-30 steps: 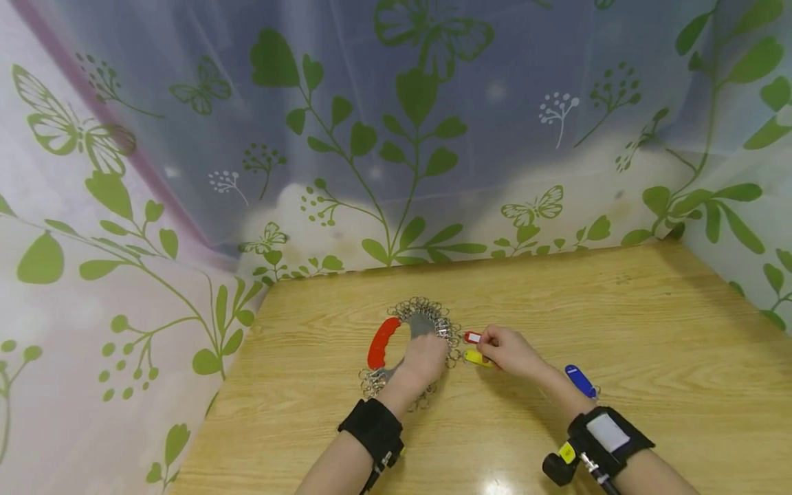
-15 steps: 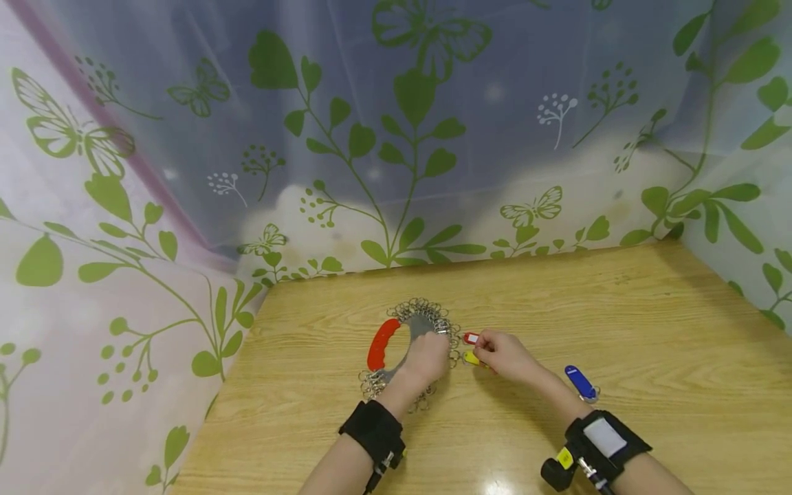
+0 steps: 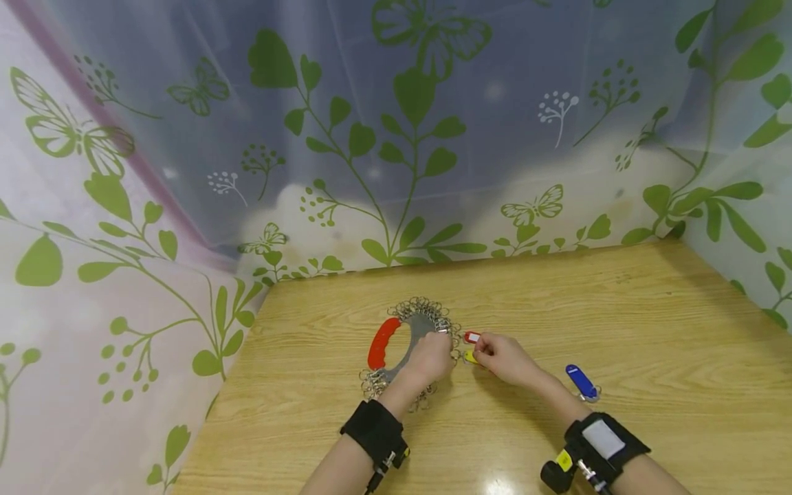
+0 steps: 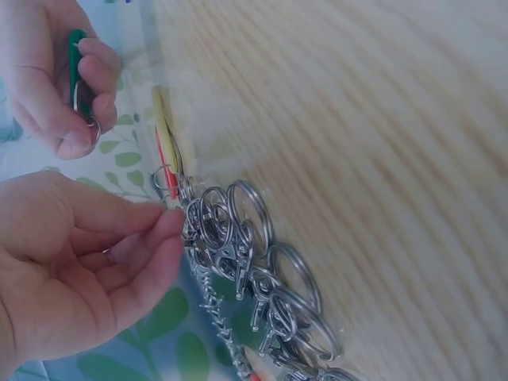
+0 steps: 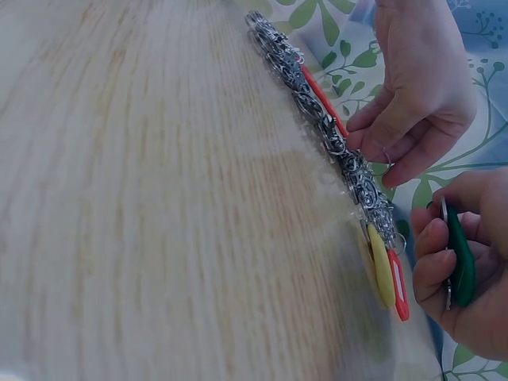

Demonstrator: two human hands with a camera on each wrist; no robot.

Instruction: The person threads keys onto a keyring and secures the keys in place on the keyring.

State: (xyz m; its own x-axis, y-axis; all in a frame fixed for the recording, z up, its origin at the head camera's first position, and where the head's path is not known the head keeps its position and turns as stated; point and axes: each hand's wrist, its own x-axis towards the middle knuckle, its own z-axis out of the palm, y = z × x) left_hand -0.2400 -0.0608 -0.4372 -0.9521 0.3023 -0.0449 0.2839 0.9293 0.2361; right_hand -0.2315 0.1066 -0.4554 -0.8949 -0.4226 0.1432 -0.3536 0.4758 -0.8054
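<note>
A grey key holder plate with a red handle lies on the table, its curved edge lined with metal rings and clasps. At its right edge my left hand pinches a small metal key ring between fingertips and thumb. My right hand is just right of the holder, fingers curled round a green key tag with its own ring, seen only in the wrist views. A red key tag and a yellow key tag hang from the holder's edge beside the right hand.
A blue key tag with a ring lies on the wooden table near the right forearm. Patterned curtain encloses the back and sides of the table. Both wrists wear black camera straps.
My right hand has shifted slightly left, covering more of the yellow key tag. The left hand has edged slightly right at the holder's edge. The holder and blue key tag stay put.
</note>
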